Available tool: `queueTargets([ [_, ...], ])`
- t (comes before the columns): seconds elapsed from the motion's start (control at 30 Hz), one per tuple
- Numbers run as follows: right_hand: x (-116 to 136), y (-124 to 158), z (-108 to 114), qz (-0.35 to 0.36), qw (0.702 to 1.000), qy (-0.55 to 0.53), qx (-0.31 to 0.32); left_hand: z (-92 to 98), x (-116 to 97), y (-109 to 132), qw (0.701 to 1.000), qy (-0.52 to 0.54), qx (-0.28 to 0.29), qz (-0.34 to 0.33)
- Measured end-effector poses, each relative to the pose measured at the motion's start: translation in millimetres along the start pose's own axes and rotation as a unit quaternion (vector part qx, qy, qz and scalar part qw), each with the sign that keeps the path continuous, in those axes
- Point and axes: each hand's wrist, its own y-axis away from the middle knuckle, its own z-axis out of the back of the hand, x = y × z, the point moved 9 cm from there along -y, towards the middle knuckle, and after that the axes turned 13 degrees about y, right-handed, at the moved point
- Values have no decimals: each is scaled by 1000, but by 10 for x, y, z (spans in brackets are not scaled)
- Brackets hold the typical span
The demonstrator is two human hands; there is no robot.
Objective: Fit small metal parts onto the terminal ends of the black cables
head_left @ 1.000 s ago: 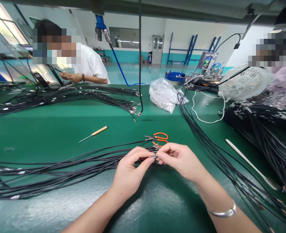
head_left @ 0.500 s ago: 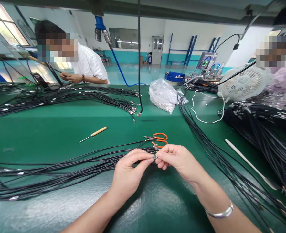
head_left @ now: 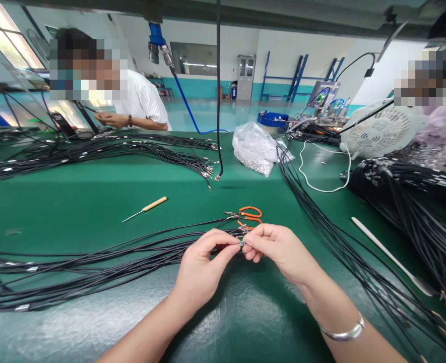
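Two hands of yours meet over the table, and one small metal piece (head_left: 242, 243) sits between them, right at the fingertips. Your left hand (head_left: 205, 264) has it pinched from its 9 o'clock side, thumb against forefinger with no gap showing; your right hand (head_left: 279, 249) nips it from the 3 o'clock side, thumb and forefinger together and the other fingers curled beneath. The piece is tiny and largely covered, so you can't fairly say from here whether it is joined to a cable.

Your left hand comes in from 8 o'clock, back of the hand up; your right comes from 4 o'clock, wrist bent inward, a silver bracelet (head_left: 348, 334) around it.

Taking your pinch as the clock's centre, the near black cables (head_left: 158, 256) stretch off to 9 on the green table (head_left: 86, 206). Just beyond your fingers at 12 lie orange-handled scissors (head_left: 240, 215); at 10, a wooden-handled awl (head_left: 155, 203); at 3, a white stick (head_left: 381, 247). Farther off, a clear plastic bag (head_left: 253, 146) rests at 12, a white fan (head_left: 385, 130) stands at 2, and a co-worker (head_left: 145, 101) leans in at 11.
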Motion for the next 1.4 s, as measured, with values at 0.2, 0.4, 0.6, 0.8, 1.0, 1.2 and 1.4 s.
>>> queueTargets([
  [0.2, -90, -18, -14, -40, 998, -46, -6, 5, -120, 21, 998, -28, -10, -63],
  [0.4, -88, -7, -32, -57, 996, -72, -5, 13, -159, 35, 995, -66, -16, -77],
  [0.6, -100, 16, -75, -84, 991, -99, 11, 24, -143, 36, 996, -53, -19, -63],
  [0.8, 16, 13, -7, -8, 1000, 2, -5, 52, 50, 5, 996, 42, -61, 56],
  [1.0, 91, 40, -17, 27, 999, 42, 1, 47, 33, 30, 999, 12, -39, 29],
  [1.2, 154, 65, -15, 63, 997, 37, -24, 33, 35, 10, 998, 26, -39, 47],
  [1.4, 221, 101, 13, 108, 986, 110, -56, 22, 62, 14, 995, 62, -41, 67],
])
